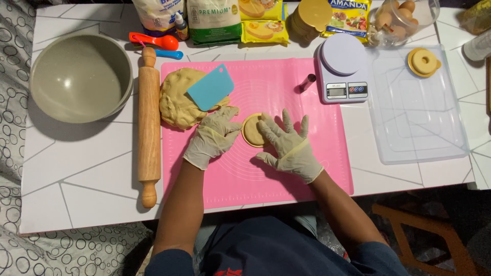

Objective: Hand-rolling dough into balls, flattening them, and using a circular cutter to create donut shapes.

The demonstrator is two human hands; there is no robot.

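Both of my hands wear pale gloves and rest on a pink silicone mat [307,168]. My left hand [214,136] lies flat with fingers spread, its tips touching the left rim of a small round yellow mould filled with dough [251,132]. From the right, my right hand [288,144] covers part of the same mould, fingers apart and pressing on it. A large lump of tan dough [176,102] sits on the mat's upper left, with a blue plastic scraper [210,87] lying on top of it.
A wooden rolling pin [149,125] lies left of the mat, beside a grey bowl [81,77]. A digital kitchen scale [341,69], a small metal tube [307,82] and a clear tray [417,110] holding one shaped ring [423,62] are at right. Packets, measuring spoons and eggs line the back.
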